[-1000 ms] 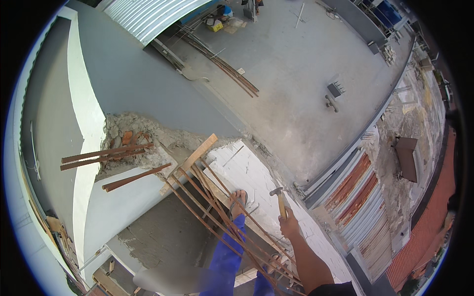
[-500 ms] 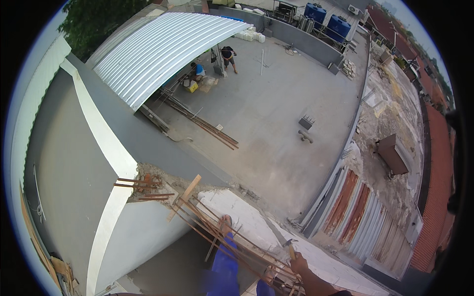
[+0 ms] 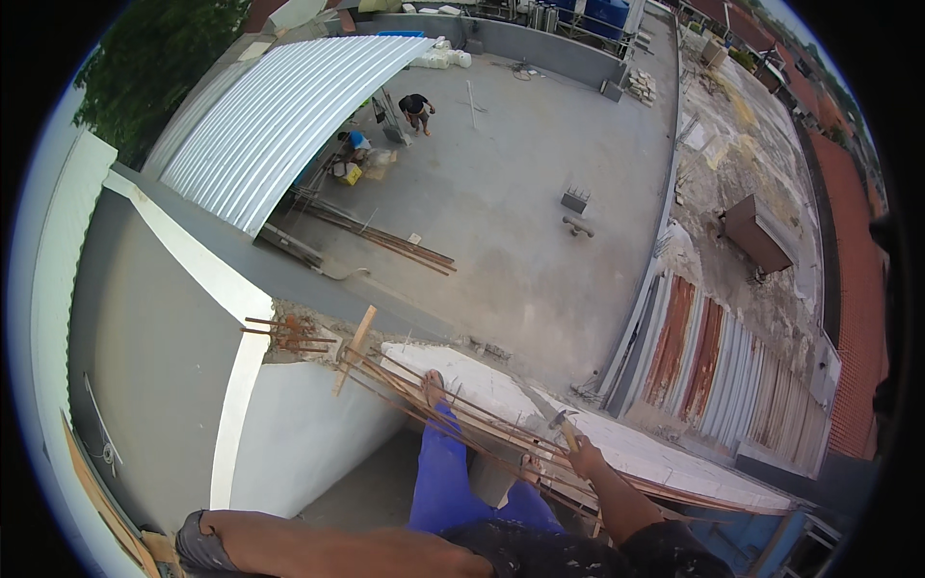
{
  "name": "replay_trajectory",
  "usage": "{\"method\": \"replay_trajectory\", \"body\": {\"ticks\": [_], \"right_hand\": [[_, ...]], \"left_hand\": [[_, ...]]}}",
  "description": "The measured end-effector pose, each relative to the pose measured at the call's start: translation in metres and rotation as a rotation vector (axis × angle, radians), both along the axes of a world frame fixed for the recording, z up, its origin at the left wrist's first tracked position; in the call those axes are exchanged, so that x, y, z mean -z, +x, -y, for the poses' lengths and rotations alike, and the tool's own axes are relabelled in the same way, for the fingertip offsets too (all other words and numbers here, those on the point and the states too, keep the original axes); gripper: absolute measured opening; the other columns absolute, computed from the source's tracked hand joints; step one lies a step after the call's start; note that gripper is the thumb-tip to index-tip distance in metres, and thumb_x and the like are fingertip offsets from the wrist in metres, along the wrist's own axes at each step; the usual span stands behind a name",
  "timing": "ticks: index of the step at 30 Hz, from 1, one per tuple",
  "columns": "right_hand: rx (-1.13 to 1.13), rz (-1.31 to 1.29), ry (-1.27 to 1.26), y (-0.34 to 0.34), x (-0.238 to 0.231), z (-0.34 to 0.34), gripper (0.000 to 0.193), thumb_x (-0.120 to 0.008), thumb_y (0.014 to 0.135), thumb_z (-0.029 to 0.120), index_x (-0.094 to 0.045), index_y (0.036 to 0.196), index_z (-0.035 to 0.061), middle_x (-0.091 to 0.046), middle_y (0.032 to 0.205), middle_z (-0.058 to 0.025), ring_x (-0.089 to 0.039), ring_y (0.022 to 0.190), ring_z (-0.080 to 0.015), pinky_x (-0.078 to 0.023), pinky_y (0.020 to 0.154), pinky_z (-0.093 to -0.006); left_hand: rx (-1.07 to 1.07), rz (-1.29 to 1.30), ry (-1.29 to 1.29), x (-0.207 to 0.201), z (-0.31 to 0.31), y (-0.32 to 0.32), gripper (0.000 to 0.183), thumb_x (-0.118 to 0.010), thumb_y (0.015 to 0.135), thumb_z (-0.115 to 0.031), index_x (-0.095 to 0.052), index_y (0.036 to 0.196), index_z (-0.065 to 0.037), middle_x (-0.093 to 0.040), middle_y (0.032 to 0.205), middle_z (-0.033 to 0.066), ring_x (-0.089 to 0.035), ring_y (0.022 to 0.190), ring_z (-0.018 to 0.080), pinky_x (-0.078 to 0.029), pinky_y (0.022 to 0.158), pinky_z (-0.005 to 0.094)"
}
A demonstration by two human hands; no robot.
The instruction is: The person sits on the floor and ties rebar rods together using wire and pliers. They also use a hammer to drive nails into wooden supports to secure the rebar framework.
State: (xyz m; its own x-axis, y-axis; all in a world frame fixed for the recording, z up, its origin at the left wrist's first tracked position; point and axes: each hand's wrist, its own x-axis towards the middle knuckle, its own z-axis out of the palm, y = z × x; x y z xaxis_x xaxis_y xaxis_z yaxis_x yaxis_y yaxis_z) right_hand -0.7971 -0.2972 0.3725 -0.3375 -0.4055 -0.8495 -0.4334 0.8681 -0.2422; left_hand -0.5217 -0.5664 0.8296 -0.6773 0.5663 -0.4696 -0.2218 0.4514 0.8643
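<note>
My right hand (image 3: pixel 584 458) is wrapped round the wooden handle of a hammer (image 3: pixel 559 420). The hammer's metal head is just above the top of the white block wall (image 3: pixel 501 394); whether they touch I cannot tell. Long rusty steel bars (image 3: pixel 479 438) run along the wall past my feet. My left foot (image 3: pixel 434 387) rests at the wall beside the bars, and my right foot (image 3: pixel 530 469) is nearer to me. Across the lower edge lies my left forearm (image 3: pixel 328 547), bent in front of my body; its hand does not show.
A wooden slat (image 3: pixel 356 349) stands by broken concrete with protruding rebar (image 3: pixel 287 334). Beyond lies a grey roof slab (image 3: pixel 520 279) with a corrugated metal canopy (image 3: pixel 289 116). Two people work there, one standing (image 3: pixel 416 111), one low down (image 3: pixel 355 144). Below my legs is a dark drop (image 3: pixel 371 477).
The view has tilted down and shifted, so more of my body shows. My left forearm has come into the lower edge. The hammer is still in my right hand, close to the wall.
</note>
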Motion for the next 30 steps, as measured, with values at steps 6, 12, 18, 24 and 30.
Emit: {"method": "replay_trajectory", "body": {"ticks": [6, 12, 18, 24, 30], "right_hand": [[0.128, 0.032, 0.058, 0.012, -0.007, -0.050, 0.060, -0.065, 0.089, 0.028, -0.049, 0.144, 0.0073, -0.069, 0.122, -0.0271, -0.066, 0.116, -0.0430, -0.052, 0.100, -0.0490], [0.078, -0.038, 0.045, 0.023, -0.014, -0.093, 0.062, -0.064, 0.088, 0.029, -0.051, 0.144, 0.0062, -0.070, 0.116, -0.0266, -0.070, 0.108, -0.0388, -0.054, 0.095, -0.0484], [0.123, 0.033, -0.047, 0.034, -0.031, -0.114, 0.062, -0.063, 0.089, 0.031, -0.051, 0.146, 0.0083, -0.071, 0.116, -0.0262, -0.071, 0.107, -0.0374, -0.055, 0.094, -0.0472], [0.006, 0.024, -0.096, 0.027, -0.040, -0.118, 0.065, -0.066, 0.090, 0.036, -0.050, 0.146, 0.0072, -0.071, 0.114, -0.0259, -0.071, 0.104, -0.0382, -0.055, 0.093, -0.0471], [0.053, -0.024, -0.167, 0.018, -0.058, -0.122, 0.065, -0.069, 0.090, 0.036, -0.051, 0.145, 0.0057, -0.074, 0.103, -0.0225, -0.074, 0.094, -0.0358, -0.057, 0.085, -0.0462]], "left_hand": [[-0.031, -0.162, -0.625, -0.011, -0.039, 0.002, 0.051, -0.056, 0.090, -0.011, -0.055, 0.137, 0.009, -0.048, 0.155, 0.0238, -0.063, 0.118, 0.0286, -0.050, 0.102, 0.0388], [-0.030, 0.080, -0.266, -0.076, -0.046, -0.006, 0.022, -0.055, 0.096, -0.018, -0.069, 0.107, -0.004, -0.069, 0.102, 0.0183, -0.069, 0.097, 0.0367, -0.055, 0.081, 0.0456], [-0.256, -0.172, -0.285, -0.080, -0.081, 0.008, 0.025, -0.057, 0.096, -0.020, -0.071, 0.109, -0.004, -0.070, 0.104, 0.0182, -0.070, 0.096, 0.0350, -0.055, 0.082, 0.0431], [-0.300, -0.222, -0.479, -0.077, -0.123, 0.030, 0.024, -0.059, 0.096, -0.020, -0.072, 0.109, -0.004, -0.071, 0.103, 0.0174, -0.070, 0.094, 0.0339, -0.056, 0.082, 0.0419], [-0.396, -0.275, -0.503, -0.087, -0.148, 0.058, 0.024, -0.060, 0.095, -0.019, -0.073, 0.109, -0.004, -0.072, 0.102, 0.0166, -0.071, 0.093, 0.0328, -0.056, 0.081, 0.0406]]}}
